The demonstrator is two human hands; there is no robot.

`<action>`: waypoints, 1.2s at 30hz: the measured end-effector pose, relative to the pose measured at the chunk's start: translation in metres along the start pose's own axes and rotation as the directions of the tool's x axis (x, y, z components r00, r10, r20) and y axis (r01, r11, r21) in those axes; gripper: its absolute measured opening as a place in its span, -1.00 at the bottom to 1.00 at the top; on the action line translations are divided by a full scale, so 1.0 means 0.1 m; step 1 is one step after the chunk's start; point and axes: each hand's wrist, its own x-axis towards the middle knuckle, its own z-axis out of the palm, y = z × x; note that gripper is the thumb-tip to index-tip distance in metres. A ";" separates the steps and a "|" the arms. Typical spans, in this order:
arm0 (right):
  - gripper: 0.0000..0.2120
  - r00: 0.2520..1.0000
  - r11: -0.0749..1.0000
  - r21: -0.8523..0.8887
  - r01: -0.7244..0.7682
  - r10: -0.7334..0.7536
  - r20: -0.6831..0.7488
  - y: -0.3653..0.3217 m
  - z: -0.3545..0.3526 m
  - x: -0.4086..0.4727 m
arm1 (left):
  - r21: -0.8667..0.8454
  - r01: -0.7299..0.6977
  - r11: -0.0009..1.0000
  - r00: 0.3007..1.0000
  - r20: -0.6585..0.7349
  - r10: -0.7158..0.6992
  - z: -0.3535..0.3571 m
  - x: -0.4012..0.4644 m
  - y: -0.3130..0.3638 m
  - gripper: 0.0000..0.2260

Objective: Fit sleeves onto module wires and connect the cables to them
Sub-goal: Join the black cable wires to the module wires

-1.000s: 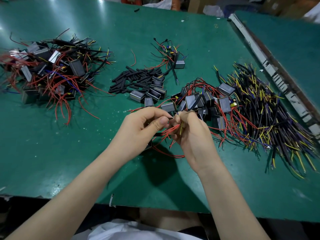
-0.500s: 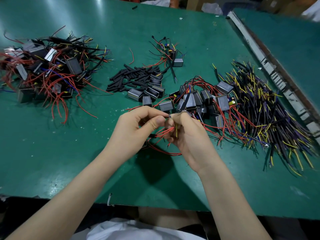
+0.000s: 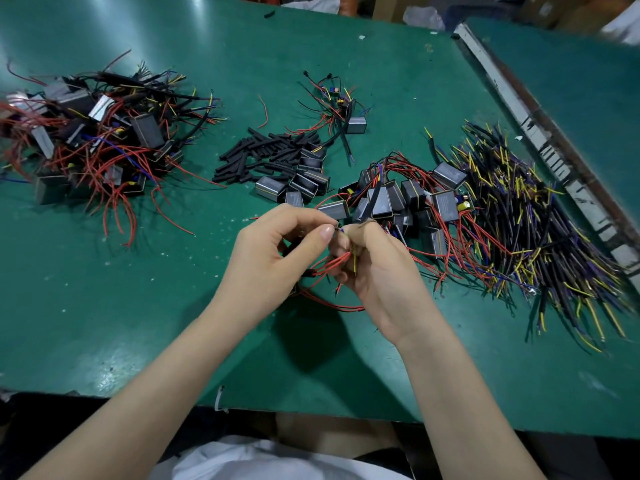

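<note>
1. The left hand [image 3: 277, 258] pinches thumb against forefinger on a fine wire end right where the two hands meet. What sits in the pinch is too small to tell: a bare tip or a sleeve mouth.
2. The right hand [image 3: 377, 268] curls its fingers round a bundle of red wires [image 3: 329, 263] and one yellow-tipped cable [image 3: 354, 259], which stands nearly upright against its fingers. Its thumb tip touches the left forefinger.
3. Compared with a second ago, the hands stay locked tip to tip. The yellow cable end looks a little more upright in the right fist, and the red leads are bunched the same way below it. I judge the joining of one wire to be under way, not finished.
4. Just beyond the fingertips lie the unworked modules [image 3: 408, 199], grey blocks tangled in red leads.
5. To the right of the right hand spreads the heap of cables [image 3: 540, 230], black with yellow and purple ends.
6. Beyond the left fingers, farther up the table [image 3: 104, 323], sits the pile of black sleeves [image 3: 263, 157].
7. Well off to the left of the left hand lies a second heap of modules [image 3: 90, 140] with cables attached, probably the finished ones.
8. The heaps look unchanged; their slight shift in the picture seems to come from the head camera.
</note>
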 end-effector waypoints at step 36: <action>-0.91 0.828 0.585 -0.656 0.477 -0.550 0.111 -0.08 -0.13 -0.08 | 0.229 0.040 0.973 0.991 0.116 -0.068 -0.10 0.08 0.11 -0.88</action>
